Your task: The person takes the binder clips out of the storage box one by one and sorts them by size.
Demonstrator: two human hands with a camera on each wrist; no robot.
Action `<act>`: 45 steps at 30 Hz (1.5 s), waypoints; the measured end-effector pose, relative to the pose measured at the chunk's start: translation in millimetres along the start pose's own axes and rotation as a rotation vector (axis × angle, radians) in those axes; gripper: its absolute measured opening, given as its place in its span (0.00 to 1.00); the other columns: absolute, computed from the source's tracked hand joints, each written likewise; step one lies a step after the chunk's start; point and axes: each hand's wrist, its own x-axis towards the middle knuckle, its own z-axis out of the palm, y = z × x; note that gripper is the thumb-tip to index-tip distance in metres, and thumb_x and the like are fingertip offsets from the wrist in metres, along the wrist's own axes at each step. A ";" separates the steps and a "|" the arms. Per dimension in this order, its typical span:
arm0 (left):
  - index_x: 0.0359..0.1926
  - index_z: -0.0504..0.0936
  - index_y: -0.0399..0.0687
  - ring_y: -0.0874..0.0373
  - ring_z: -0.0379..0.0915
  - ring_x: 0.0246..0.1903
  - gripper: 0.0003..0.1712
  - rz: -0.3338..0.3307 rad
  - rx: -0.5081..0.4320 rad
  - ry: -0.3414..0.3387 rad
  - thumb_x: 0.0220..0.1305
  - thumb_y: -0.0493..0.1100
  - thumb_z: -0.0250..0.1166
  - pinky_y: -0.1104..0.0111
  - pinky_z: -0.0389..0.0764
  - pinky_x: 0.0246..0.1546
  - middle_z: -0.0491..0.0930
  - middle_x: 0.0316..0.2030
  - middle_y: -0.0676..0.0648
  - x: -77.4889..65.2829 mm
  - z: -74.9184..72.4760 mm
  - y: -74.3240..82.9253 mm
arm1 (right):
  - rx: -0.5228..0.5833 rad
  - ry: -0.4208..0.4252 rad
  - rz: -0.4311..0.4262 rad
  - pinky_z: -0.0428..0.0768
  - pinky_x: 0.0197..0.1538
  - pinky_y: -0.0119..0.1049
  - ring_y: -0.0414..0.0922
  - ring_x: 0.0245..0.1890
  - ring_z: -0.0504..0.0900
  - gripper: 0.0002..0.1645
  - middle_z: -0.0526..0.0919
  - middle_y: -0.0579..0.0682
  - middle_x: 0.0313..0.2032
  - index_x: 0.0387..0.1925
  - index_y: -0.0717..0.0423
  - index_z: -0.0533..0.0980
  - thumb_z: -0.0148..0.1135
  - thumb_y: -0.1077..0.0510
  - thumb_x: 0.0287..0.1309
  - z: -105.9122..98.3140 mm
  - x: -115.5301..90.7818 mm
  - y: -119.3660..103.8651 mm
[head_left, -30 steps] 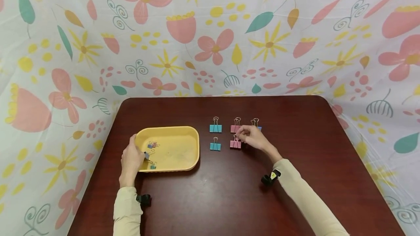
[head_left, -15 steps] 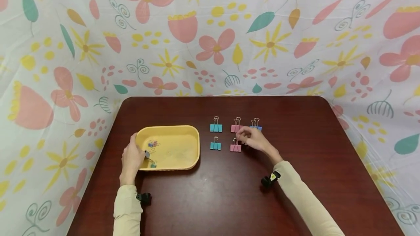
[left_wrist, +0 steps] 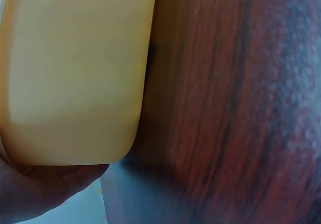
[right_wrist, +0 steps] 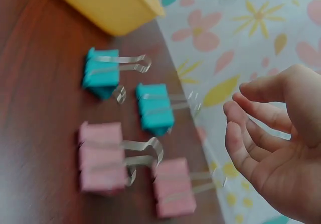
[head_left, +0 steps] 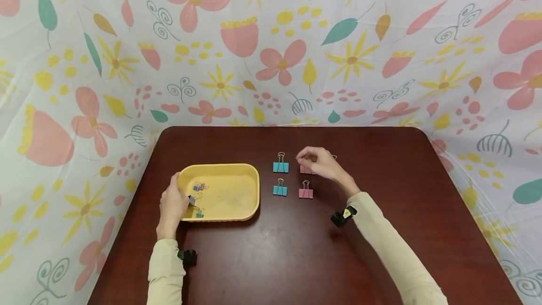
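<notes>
My left hand (head_left: 172, 206) grips the left end of a yellow plastic tray (head_left: 259, 185), its fingers at the outer wall. Beside it inside the tray lie a dark binder clip (head_left: 192, 200) and several small coloured ones. My right hand (head_left: 322, 163), loosely curled with nothing held, hovers over the back row, partly covering a large pink binder clip (head_left: 307, 170). Closer to me stands a smaller pink binder clip (head_left: 306, 194). To their left are a large teal binder clip (head_left: 281, 167) and a smaller teal binder clip (head_left: 280, 190). The blue clip is mostly hidden behind the right hand.
The dark wooden table (head_left: 271, 258) ends at the back against a flower-printed cloth (head_left: 279, 36), which also hangs at both sides. In the left wrist view the tray's outer wall (left_wrist: 75, 83) stands beside the tabletop.
My right hand has let go of the smaller pink binder clip, which now stands on the table, and has moved up and back over the rear row. The left hand stays on the tray.
</notes>
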 end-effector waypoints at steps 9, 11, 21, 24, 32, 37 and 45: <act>0.69 0.53 0.51 0.40 0.73 0.39 0.36 0.014 0.006 0.022 0.60 0.32 0.51 0.52 0.71 0.32 0.74 0.48 0.33 1.3 0.9 -2.6 | 0.029 -0.058 -0.079 0.78 0.32 0.37 0.42 0.26 0.81 0.07 0.82 0.58 0.33 0.38 0.53 0.79 0.57 0.57 0.59 27.5 40.4 -42.9; 0.69 0.53 0.51 0.40 0.73 0.39 0.36 0.014 0.007 0.022 0.61 0.32 0.50 0.52 0.71 0.33 0.74 0.49 0.33 1.8 0.8 -2.0 | 0.026 -0.071 -0.096 0.78 0.32 0.36 0.42 0.26 0.80 0.05 0.82 0.54 0.31 0.36 0.50 0.79 0.58 0.57 0.58 36.9 48.1 -53.9; 0.69 0.53 0.51 0.41 0.73 0.39 0.34 0.008 -0.003 0.021 0.63 0.33 0.48 0.53 0.72 0.32 0.74 0.50 0.34 0.0 2.5 -2.1 | 0.060 -0.215 -0.154 0.79 0.30 0.35 0.47 0.28 0.81 0.05 0.82 0.46 0.30 0.37 0.48 0.78 0.57 0.56 0.59 78.5 85.7 -85.7; 0.69 0.53 0.50 0.40 0.73 0.39 0.34 0.016 -0.008 0.023 0.62 0.33 0.49 0.52 0.72 0.33 0.73 0.51 0.33 0.3 2.5 -2.8 | 0.076 -0.241 -0.163 0.77 0.30 0.33 0.53 0.31 0.81 0.06 0.83 0.48 0.31 0.37 0.49 0.78 0.57 0.56 0.59 89.4 92.8 -96.1; 0.68 0.56 0.46 0.38 0.73 0.43 0.31 0.062 -0.073 0.048 0.63 0.31 0.47 0.50 0.73 0.41 0.72 0.52 0.32 2.5 4.7 -4.8 | 0.078 -0.283 -0.198 0.78 0.34 0.32 0.43 0.30 0.82 0.06 0.84 0.50 0.32 0.37 0.52 0.79 0.59 0.59 0.56 132.8 105.0 -112.7; 0.66 0.60 0.43 0.37 0.72 0.46 0.29 0.072 -0.120 0.089 0.63 0.31 0.46 0.49 0.73 0.43 0.72 0.53 0.31 4.7 5.3 -7.9 | 0.036 -0.379 -0.203 0.78 0.33 0.27 0.40 0.31 0.83 0.06 0.84 0.47 0.32 0.36 0.53 0.79 0.59 0.58 0.57 161.5 105.1 -118.6; 0.65 0.64 0.45 0.41 0.74 0.44 0.29 0.047 -0.145 0.103 0.62 0.32 0.48 0.51 0.75 0.40 0.73 0.53 0.33 7.6 4.1 -10.8 | -0.021 -0.458 -0.203 0.76 0.36 0.23 0.35 0.33 0.81 0.10 0.84 0.47 0.34 0.39 0.56 0.80 0.59 0.59 0.55 196.7 103.5 -129.3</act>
